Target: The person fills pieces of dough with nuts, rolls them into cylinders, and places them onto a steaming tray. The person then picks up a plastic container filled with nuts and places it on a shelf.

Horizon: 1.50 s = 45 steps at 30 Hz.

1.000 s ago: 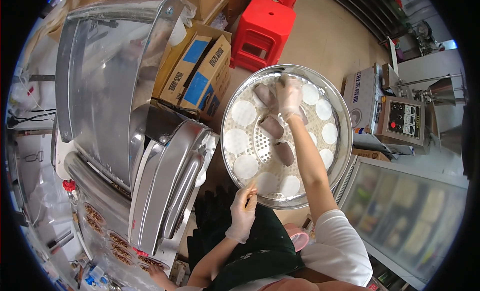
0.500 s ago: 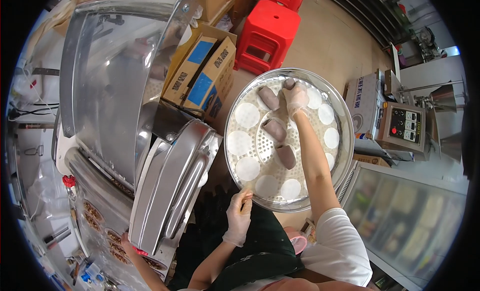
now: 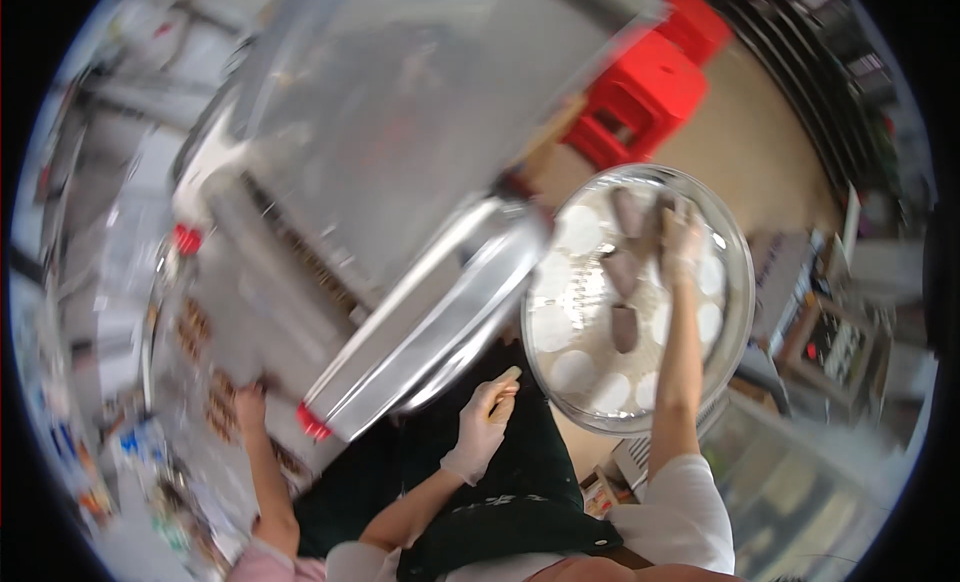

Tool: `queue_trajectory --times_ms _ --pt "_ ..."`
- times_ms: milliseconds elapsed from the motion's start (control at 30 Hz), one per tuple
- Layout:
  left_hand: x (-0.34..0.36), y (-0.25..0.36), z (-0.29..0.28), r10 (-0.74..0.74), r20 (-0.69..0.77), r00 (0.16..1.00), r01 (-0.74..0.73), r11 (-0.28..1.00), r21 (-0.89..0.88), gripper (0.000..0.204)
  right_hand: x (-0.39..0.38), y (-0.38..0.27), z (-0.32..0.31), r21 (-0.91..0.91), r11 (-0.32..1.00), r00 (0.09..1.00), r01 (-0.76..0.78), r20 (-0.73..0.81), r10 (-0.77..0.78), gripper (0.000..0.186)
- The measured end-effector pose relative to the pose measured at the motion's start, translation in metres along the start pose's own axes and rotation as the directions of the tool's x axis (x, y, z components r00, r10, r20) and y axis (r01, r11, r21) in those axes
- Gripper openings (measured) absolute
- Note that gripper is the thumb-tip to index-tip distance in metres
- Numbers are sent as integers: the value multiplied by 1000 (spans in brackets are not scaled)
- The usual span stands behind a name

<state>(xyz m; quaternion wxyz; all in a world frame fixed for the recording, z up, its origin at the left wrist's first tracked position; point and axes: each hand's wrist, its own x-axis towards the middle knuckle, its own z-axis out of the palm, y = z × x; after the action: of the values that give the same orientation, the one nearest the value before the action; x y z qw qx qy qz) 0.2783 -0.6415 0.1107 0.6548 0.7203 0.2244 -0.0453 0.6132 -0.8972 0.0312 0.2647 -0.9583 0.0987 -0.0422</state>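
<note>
Steamer tray sits at front-right w/ brownish dough pcs; right hand, grip unclear, should space pcs evenly, while left hand pinches pale stick.

A red plastic stool stands on the tan floor at the far right. A large steel lid tilts across the far left, above a long steel tray with red end caps. Another person's hand rests at the near left.

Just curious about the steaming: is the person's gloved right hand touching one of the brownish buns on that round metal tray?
Cannot tell. In the blurred head view the right hand overlaps a brownish bun on the round tray, but no plain contact or gap shows.
</note>
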Motion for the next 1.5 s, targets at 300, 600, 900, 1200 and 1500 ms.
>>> queue_trajectory --times_ms 300,600,900,1200,1500 --pt "-55 -54 -90 -177 -350 920 185 983 -10 21 -165 -81 -100 537 819 599 -204 730 -330 21" --pt "-104 -80 -147 -269 -495 826 176 958 -227 28 -325 -158 -34 286 945 37 -159 958 -284 21" --pt "-156 -116 -224 -341 -592 731 112 915 -388 27 -403 -248 28 317 947 105 47 942 -320 25" --pt "-202 -121 -253 -433 -624 650 135 875 -466 31 -498 -415 215 627 543 184 559 544 -818 23" --pt "-213 -136 -226 -580 -667 467 54 772 -634 33 -514 -447 294 426 268 61 864 439 -897 8"
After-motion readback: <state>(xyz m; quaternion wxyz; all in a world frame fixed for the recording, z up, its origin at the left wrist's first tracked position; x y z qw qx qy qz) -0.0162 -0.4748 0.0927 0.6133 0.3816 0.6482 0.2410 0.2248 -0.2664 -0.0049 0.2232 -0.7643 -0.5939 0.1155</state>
